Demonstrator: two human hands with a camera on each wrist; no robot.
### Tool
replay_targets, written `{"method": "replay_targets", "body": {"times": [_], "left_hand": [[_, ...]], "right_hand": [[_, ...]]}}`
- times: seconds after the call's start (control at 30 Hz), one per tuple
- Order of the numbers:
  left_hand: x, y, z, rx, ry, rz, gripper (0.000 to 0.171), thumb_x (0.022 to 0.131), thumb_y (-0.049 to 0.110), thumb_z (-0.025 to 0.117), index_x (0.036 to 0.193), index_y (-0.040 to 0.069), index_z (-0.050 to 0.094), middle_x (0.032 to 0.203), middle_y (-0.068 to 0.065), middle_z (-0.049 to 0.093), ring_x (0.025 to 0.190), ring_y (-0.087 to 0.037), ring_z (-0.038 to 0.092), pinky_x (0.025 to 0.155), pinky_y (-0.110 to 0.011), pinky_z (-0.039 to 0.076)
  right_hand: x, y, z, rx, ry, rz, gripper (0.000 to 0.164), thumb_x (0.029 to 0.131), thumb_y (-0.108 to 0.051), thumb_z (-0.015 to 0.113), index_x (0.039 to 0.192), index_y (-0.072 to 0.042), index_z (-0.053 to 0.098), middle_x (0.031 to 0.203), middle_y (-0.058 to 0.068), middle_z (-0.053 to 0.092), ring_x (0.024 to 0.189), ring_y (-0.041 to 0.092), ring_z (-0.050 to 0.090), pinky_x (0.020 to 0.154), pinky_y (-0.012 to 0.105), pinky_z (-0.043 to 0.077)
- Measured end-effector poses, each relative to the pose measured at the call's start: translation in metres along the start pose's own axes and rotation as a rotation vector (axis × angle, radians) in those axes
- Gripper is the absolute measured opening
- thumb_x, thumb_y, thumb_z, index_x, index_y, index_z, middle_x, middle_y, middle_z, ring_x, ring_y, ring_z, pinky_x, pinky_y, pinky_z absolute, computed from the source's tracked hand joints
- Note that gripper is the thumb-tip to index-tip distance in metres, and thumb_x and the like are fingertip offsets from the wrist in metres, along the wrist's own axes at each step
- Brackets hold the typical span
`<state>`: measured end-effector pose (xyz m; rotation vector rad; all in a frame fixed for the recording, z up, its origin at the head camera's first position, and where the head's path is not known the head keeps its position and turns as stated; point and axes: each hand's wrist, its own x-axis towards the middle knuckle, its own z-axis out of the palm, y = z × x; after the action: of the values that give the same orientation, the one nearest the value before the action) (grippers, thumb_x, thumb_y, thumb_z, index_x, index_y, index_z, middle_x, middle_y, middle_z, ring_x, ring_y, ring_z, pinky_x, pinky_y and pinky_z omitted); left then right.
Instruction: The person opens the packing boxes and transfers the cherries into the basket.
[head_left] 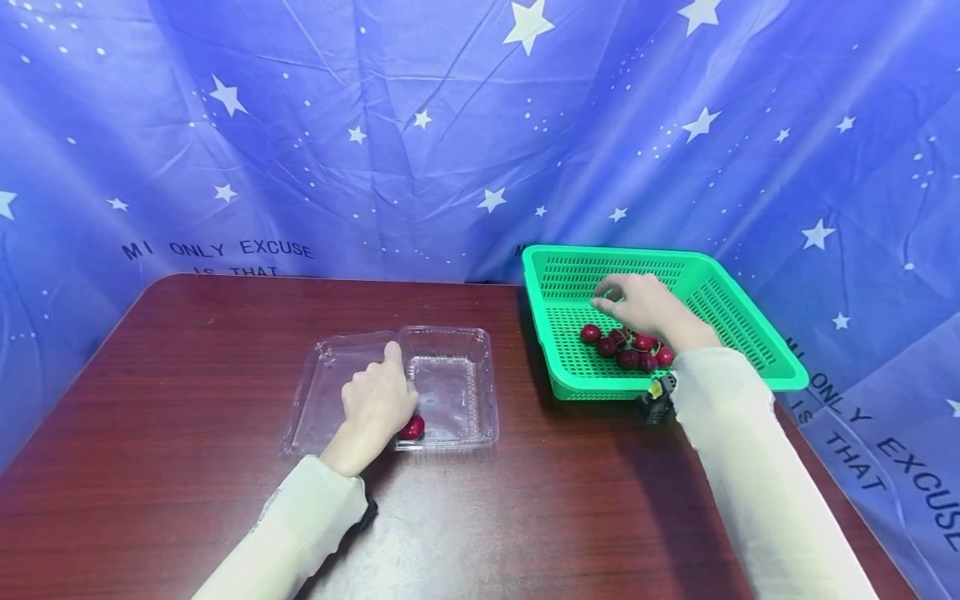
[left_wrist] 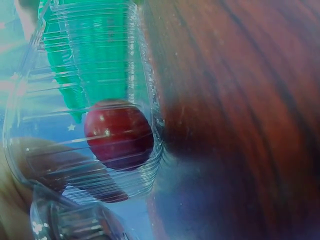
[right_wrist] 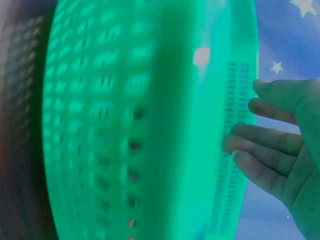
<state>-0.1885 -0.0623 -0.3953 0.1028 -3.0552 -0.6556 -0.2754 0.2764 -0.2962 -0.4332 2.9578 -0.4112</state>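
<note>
A clear plastic clamshell box lies unfolded on the table, its lid to the left. My left hand grips the box's left edge where the lid joins it. Through the clear wall in the left wrist view, its fingers reach inside, close to one red cherry. My right hand hovers over a green plastic basket with its fingers loosely bent and nothing in them. Several dark red cherries lie together in the basket, just below and in front of that hand.
The brown wooden table carries both containers, with the basket at the right rear. Behind it hangs a blue curtain with white stars and lettering. A small black device sits at my right wrist, by the basket's near rim.
</note>
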Motion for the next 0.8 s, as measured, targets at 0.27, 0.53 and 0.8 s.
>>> {"method": "replay_targets", "body": {"times": [0.27,0.53,0.8], "left_hand": [[0.0,0.0,0.0,0.002,0.002,0.001,0.03,0.083,0.016,0.053,0.109,0.003,0.045,0.085,-0.027,0.07,0.073,-0.046,0.065,0.054,-0.055,0.049],[0.0,0.0,0.001,0.0,0.0,0.004,0.028,0.083,0.016,0.053,0.106,0.004,0.045,0.082,-0.026,0.07,0.071,-0.045,0.065,0.054,-0.053,0.049],[0.0,0.0,0.0,-0.003,0.006,0.005,0.028,0.083,0.017,0.054,0.106,0.004,0.045,0.083,-0.026,0.07,0.072,-0.045,0.065,0.055,-0.054,0.05]], "right_hand": [[0.003,-0.019,0.0,0.126,0.072,-0.038,0.039,0.097,-0.031,0.055,0.125,-0.004,0.06,0.125,0.023,0.063,0.114,0.039,0.057,0.096,0.061,0.043],[0.006,-0.052,0.01,0.136,0.121,-0.155,0.039,0.093,-0.031,0.061,0.124,-0.007,0.062,0.119,0.016,0.069,0.106,0.03,0.061,0.094,0.054,0.048],[0.004,-0.078,0.021,0.115,0.103,-0.253,0.037,0.092,-0.033,0.061,0.119,-0.009,0.065,0.113,0.013,0.071,0.098,0.026,0.063,0.087,0.048,0.051]]}}
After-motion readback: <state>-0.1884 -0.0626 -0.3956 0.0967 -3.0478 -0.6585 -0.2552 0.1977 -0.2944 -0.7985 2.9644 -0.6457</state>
